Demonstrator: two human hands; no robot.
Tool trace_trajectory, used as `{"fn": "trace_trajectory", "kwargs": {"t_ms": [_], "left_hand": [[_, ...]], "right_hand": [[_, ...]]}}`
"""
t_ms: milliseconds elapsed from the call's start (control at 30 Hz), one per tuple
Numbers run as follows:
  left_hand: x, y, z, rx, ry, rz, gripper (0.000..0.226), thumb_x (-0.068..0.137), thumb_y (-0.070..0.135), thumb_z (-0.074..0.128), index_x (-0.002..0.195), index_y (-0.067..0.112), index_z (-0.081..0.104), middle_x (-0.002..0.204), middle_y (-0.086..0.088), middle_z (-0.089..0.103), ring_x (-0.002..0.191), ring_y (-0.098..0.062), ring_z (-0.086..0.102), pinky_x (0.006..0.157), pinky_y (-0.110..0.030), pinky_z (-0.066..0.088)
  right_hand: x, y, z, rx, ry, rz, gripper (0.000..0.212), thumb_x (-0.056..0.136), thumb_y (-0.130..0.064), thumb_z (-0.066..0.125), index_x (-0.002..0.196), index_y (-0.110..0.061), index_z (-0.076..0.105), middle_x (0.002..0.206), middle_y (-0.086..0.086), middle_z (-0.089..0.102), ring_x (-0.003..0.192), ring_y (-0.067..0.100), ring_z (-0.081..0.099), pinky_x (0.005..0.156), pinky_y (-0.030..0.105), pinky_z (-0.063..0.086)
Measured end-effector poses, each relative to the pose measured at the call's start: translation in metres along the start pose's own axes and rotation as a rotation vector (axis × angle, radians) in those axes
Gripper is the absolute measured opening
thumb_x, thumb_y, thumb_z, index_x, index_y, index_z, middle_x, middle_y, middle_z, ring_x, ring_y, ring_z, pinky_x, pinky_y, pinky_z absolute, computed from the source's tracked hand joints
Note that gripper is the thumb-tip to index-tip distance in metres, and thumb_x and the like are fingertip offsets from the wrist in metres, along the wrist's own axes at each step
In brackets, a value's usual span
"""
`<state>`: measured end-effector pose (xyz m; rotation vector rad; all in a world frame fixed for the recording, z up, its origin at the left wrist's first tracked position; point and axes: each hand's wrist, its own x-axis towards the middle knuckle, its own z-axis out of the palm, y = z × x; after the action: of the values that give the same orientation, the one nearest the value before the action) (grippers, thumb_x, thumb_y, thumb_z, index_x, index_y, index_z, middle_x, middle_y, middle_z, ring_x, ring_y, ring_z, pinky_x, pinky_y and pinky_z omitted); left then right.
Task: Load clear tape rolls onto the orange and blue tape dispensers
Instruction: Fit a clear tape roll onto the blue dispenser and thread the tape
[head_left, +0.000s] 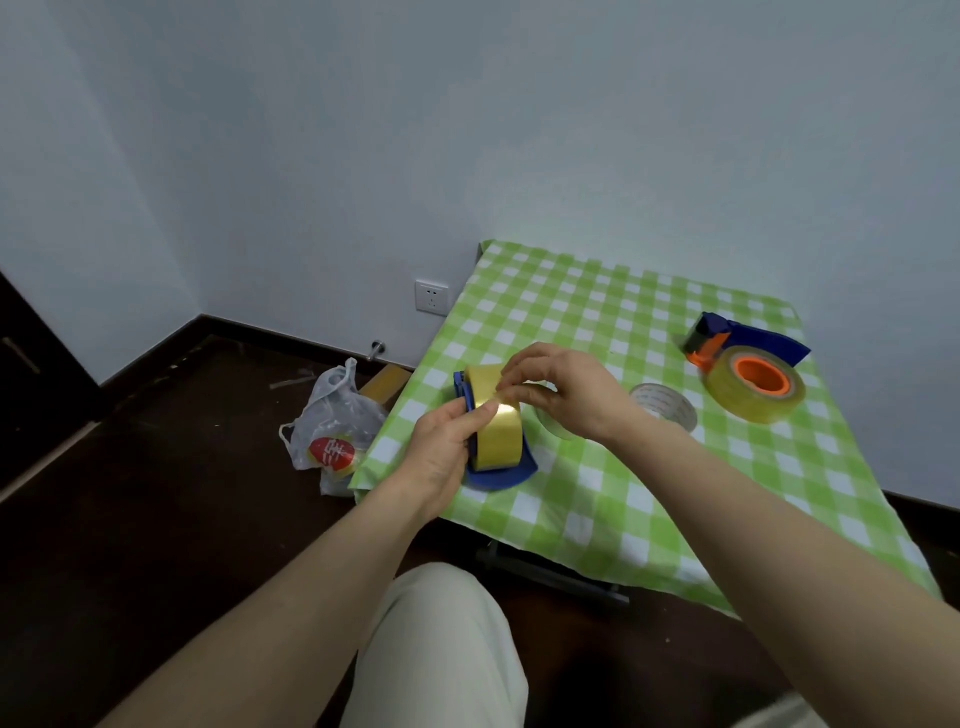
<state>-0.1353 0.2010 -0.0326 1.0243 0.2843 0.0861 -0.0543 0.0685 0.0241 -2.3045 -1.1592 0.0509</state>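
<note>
Head view, forward-down, close over table (597, 322); edges seemingly warped.

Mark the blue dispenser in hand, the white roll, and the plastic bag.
blue dispenser (501, 477): head view, curved lower base.
white roll (687, 415): head view, right rim.
plastic bag (332, 410): head view, clear upper side.

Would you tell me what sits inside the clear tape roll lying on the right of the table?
An orange plastic hub fills the core of that yellowish clear tape roll; whatever lies beneath is covered.
</note>
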Motion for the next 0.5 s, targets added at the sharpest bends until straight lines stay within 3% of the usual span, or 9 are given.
{"fn": "trace_trajectory", "kwargs": {"t_ms": [167,300,367,433,500], "left_hand": [[-0.003,0.001,-0.003,-0.056,-0.040,-0.024,0.012,0.084,0.008,0.061,0.094,0.005,0.066,0.079,-0.005,0.070,0.072,-0.015,0.067,0.064,-0.025,0.057],[-0.005,-0.002,0.000,0.180,-0.030,0.014,0.026,0.076,-0.005,0.069,0.097,0.011,0.067,0.087,-0.004,0.073,0.079,-0.015,0.069,0.078,-0.032,0.057],[-0.005,-0.004,0.001,0.239,0.001,0.024,0.031,0.075,-0.009,0.069,0.098,0.012,0.065,0.089,-0.003,0.072,0.076,-0.012,0.070,0.078,-0.030,0.057],[-0.005,-0.003,0.001,0.233,0.003,0.031,0.031,0.077,-0.009,0.068,0.101,0.010,0.064,0.090,-0.003,0.071,0.075,-0.009,0.070,0.075,-0.026,0.057],[-0.004,-0.002,0.000,0.230,-0.005,0.041,0.033,0.077,-0.007,0.068,0.107,0.007,0.063,0.093,-0.004,0.071,0.079,-0.010,0.069,0.078,-0.025,0.057]], "right_hand": [[0.000,-0.005,0.001,-0.026,-0.060,0.056,0.023,0.092,-0.027,0.054,0.097,-0.007,0.065,0.114,0.005,0.058,0.100,0.020,0.058,0.089,0.036,0.047],[0.005,-0.011,-0.003,-0.062,-0.086,0.140,0.035,0.096,-0.033,0.044,0.095,-0.006,0.066,0.114,0.007,0.056,0.101,0.021,0.057,0.091,0.035,0.045],[0.008,-0.015,-0.006,-0.002,-0.088,0.198,0.043,0.097,-0.038,0.038,0.089,-0.009,0.069,0.113,0.005,0.056,0.102,0.019,0.056,0.093,0.032,0.043],[0.007,-0.018,-0.011,0.079,-0.125,0.230,0.037,0.093,-0.040,0.046,0.087,-0.011,0.068,0.114,0.002,0.055,0.102,0.016,0.054,0.093,0.029,0.042],[0.005,-0.018,-0.016,0.051,-0.213,0.207,0.022,0.082,-0.032,0.066,0.093,-0.013,0.066,0.117,-0.001,0.053,0.101,0.012,0.051,0.091,0.026,0.041]]}}
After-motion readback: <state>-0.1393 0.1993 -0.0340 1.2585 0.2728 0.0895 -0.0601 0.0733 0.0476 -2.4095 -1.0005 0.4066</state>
